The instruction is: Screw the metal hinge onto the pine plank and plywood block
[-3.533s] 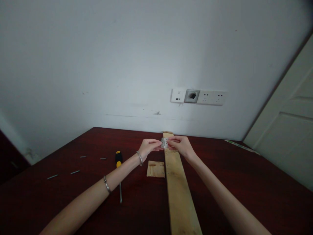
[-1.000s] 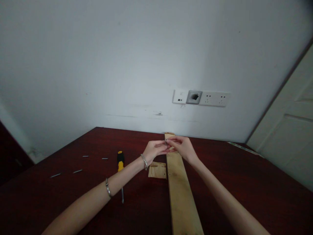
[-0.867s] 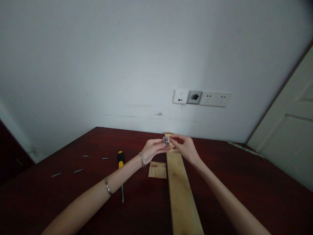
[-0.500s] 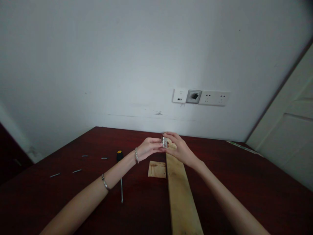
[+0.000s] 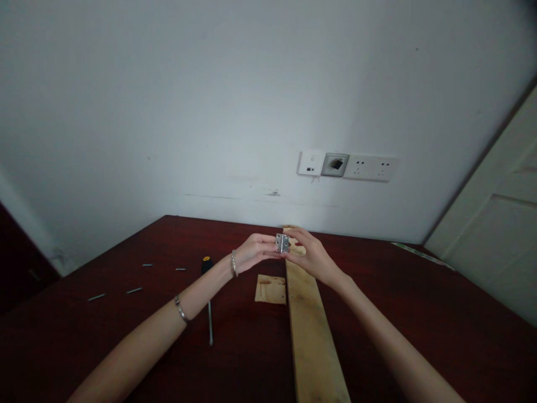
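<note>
A small silvery metal hinge (image 5: pixel 282 243) with screw holes is held up between my two hands, above the far part of a long wooden board (image 5: pixel 312 330). My left hand (image 5: pixel 257 249) pinches its left edge with the fingertips. On the opposite side, the thumb and fingers of my right hand (image 5: pixel 309 253) grip its right edge. Both leaves of the hinge are spread and face me. Just below my hands, a small square wooden piece (image 5: pixel 270 289) lies against the board's left side.
A screwdriver (image 5: pixel 210 324) with a black and yellow handle lies left of the board, partly under my left forearm. Several screws or nails (image 5: pixel 134 290) are scattered farther left on the dark red table (image 5: pixel 243 358). Behind it, the wall carries sockets (image 5: pixel 371 168).
The hinge has been opened out, so both leaves now show more fully towards me. My hands have barely shifted, and the view has moved slightly.
</note>
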A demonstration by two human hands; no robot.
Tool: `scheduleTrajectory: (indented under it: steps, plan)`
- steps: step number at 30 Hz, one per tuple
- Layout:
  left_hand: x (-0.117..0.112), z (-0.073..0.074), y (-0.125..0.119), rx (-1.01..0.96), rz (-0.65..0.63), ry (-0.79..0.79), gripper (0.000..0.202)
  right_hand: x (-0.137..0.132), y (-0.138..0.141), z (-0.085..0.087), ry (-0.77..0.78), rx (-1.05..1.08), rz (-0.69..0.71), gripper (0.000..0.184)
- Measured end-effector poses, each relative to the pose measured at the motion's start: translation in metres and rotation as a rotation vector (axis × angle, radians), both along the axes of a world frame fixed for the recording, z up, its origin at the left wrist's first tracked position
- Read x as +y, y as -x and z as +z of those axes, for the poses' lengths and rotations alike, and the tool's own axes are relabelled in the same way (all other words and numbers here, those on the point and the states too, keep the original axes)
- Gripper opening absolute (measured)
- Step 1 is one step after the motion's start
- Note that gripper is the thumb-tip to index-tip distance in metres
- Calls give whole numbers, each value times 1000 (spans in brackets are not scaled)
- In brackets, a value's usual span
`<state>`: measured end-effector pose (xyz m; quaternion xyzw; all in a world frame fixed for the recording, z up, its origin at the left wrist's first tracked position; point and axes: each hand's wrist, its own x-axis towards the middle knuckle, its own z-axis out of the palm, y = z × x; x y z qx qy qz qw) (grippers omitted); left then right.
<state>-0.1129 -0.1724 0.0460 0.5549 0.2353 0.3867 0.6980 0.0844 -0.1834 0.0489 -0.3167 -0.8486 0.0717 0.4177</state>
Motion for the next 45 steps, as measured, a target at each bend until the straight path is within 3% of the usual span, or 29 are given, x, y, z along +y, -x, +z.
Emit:
scheduleTrajectory:
  steps: [3, 6, 10, 13, 17, 29, 37, 45]
  plan:
    - [1, 0, 1, 25, -4, -15, 31, 2, -2, -1, -33, -34, 5, 38]
    - [6, -1, 6, 102, -22, -98, 47, 3, -6, 0, -58, -61, -10, 38]
    - [14, -7, 13, 354, 110, -433, 72, 3, -10, 3, -67, -69, -10, 41]
    - [11, -7, 14, 538, 266, -734, 73, 2, -10, 3, -63, -64, -3, 43]
    - [2, -3, 7, 616, 320, -955, 72, -2, -7, 4, -54, -66, 15, 42]
    - [0, -3, 4, 547, 335, -949, 43, -1, -10, 2, -35, -82, 21, 45]
    - [4, 2, 15, 567, 357, -1219, 44, 1, -12, 1, -35, -113, 7, 48]
    - [4, 7, 16, 592, 323, -1264, 42, -1, -14, 3, -29, -149, 1, 49]
